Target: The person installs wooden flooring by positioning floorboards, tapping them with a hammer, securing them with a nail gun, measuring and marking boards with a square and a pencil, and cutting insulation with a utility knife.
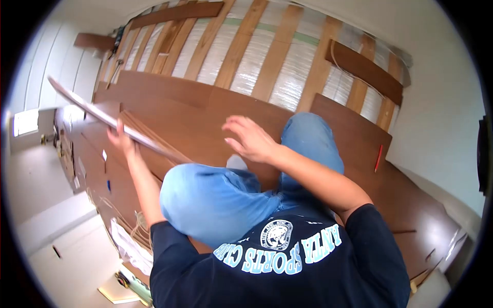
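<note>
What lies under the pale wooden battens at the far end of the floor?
Between the pale wooden battens, silvery quilted underlay shows in strips. Brown laminate floorboards cover the nearer part, so anything beneath them is hidden.

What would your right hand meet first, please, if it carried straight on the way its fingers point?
The right hand, open with fingers spread, points toward the long plank held by the left hand. It would probably meet that plank first, though depth is unclear; the brown flooring lies beneath.
</note>
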### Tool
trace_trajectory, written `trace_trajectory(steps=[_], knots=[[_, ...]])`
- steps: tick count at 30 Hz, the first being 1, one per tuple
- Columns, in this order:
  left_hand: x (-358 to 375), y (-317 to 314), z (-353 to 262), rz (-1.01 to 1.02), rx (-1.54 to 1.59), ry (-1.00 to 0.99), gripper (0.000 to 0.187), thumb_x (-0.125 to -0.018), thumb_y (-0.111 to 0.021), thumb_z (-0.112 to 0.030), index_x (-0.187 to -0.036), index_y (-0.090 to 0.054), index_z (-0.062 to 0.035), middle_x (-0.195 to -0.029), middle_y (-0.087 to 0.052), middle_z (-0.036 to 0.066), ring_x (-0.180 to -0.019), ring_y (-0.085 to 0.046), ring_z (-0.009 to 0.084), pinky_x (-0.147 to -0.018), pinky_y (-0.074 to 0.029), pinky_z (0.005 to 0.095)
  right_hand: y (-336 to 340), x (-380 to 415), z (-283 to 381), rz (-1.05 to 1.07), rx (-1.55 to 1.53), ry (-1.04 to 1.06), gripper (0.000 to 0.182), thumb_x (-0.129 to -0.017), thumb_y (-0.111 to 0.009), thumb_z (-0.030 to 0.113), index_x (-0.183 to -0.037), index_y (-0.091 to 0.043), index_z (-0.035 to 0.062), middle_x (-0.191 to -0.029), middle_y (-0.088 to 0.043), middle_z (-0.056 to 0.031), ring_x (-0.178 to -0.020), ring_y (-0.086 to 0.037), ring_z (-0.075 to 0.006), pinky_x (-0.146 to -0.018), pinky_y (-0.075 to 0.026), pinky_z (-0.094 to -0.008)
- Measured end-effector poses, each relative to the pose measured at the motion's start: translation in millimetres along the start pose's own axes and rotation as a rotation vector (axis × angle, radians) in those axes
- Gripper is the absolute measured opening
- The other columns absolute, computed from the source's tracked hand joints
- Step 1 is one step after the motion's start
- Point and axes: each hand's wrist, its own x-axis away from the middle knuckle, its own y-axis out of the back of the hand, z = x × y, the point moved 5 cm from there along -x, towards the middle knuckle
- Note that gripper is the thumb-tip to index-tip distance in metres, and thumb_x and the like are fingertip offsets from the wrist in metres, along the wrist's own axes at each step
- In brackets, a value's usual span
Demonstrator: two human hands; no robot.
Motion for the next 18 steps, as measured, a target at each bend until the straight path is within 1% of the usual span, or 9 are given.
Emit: trace_trajectory(steps=[4,8,9,10,12,13,14,16,18], knots=[[11,-122,-67,-0.05,0.11,0.013,0.085,-0.087,-0.083,-0.026,-0.155,-0.036,-0.0092,-0.125,-0.059,0.012,-0.106,-0.063,0.0239,-0.084,-0.057,0.0396,8,-53,44,-0.039,0.247,0.111,0.076,-0.087,-0.08,0.037,-0.147,-0.048,0.0027,-0.153,-0.046,-0.0253,-0.139,-0.047,-0.0423,-0.116,-0.04,-0.0505],[53,-176,-56,0.27,0.495,0.011,0.08,-0.091,-0.079,-0.052,-0.152,-0.043,-0.0151,-0.115,-0.063,0.005,-0.107,-0.062,0.0195,-0.089,-0.056,0.0411,4,-60,18,0.082,0.203,-0.011,0.062,-0.09,-0.077,0.029,-0.142,-0.053,0.004,-0.136,-0.062,-0.0227,-0.127,-0.06,-0.0397,-0.107,-0.049,-0.0448],[65,-182,-54,0.225,0.629,0.248,0.067,-0.094,-0.067,-0.067,-0.131,-0.058,-0.0116,-0.124,-0.063,0.006,-0.117,-0.062,0.0236,-0.105,-0.051,0.0475,12,-52,7,0.062,0.16,-0.043,0.057,-0.092,-0.076,0.028,-0.14,-0.055,0.0055,-0.129,-0.066,-0.0218,-0.12,-0.064,-0.0395,-0.102,-0.052,-0.0445],[44,-173,-31,0.218,0.632,0.247,0.067,-0.094,-0.067,-0.067,-0.131,-0.058,-0.0116,-0.124,-0.063,0.006,-0.117,-0.062,0.0236,-0.105,-0.051,0.0475,24,-44,-8,0.047,0.115,-0.078,0.052,-0.093,-0.075,0.026,-0.138,-0.057,0.007,-0.121,-0.071,-0.0209,-0.114,-0.067,-0.0394,-0.097,-0.055,-0.0442],[0,-125,41,-0.152,0.396,0.315,0.064,-0.1,-0.058,-0.064,-0.135,-0.058,-0.0109,-0.133,-0.063,0.006,-0.124,-0.061,0.0257,-0.11,-0.047,0.0508,59,-36,-33,0.278,-0.118,-0.322,0.039,-0.093,-0.077,0.03,-0.122,-0.066,0.0061,-0.099,-0.072,-0.0191,-0.092,-0.071,-0.0322,-0.083,-0.056,-0.0412],[-3,-152,9,-0.013,0.341,0.198,0.06,-0.106,-0.052,-0.058,-0.142,-0.057,-0.0096,-0.143,-0.061,0.007,-0.132,-0.057,0.0289,-0.115,-0.044,0.0509,72,-34,-57,0.314,-0.079,-0.342,0.04,-0.093,-0.078,0.032,-0.119,-0.067,0.0049,-0.097,-0.072,-0.0194,-0.09,-0.07,-0.0306,-0.081,-0.055,-0.041],[-16,-151,30,0.027,0.553,0.514,0.057,-0.109,-0.052,-0.048,-0.148,-0.054,-0.0071,-0.151,-0.057,0.009,-0.139,-0.051,0.0311,-0.118,-0.041,0.0497,83,-31,-79,0.341,-0.041,-0.383,0.041,-0.092,-0.08,0.034,-0.116,-0.067,0.0037,-0.094,-0.071,-0.0197,-0.088,-0.07,-0.029,-0.08,-0.055,-0.0407],[-42,-157,101,0.108,0.516,0.606,0.053,-0.109,-0.055,-0.043,-0.148,-0.054,-0.007,-0.151,-0.057,0.01,-0.139,-0.052,0.0304,-0.119,-0.042,0.0494,101,-35,-126,0.319,0.161,-0.464,0.048,-0.092,-0.077,0.044,-0.106,-0.065,-0.0002,-0.093,-0.069,-0.024,-0.088,-0.067,-0.0406,-0.08,-0.053,-0.0464],[-22,-167,177,0.089,0.545,0.714,0.053,-0.108,-0.056,-0.043,-0.147,-0.054,-0.0067,-0.149,-0.058,0.01,-0.137,-0.053,0.0301,-0.118,-0.043,0.0491,108,-45,-163,0.131,0.289,-0.613,0.049,-0.096,-0.068,0.048,-0.11,-0.067,0.0006,-0.105,-0.073,-0.0237,-0.101,-0.068,-0.0422,-0.089,-0.053,-0.0504]])
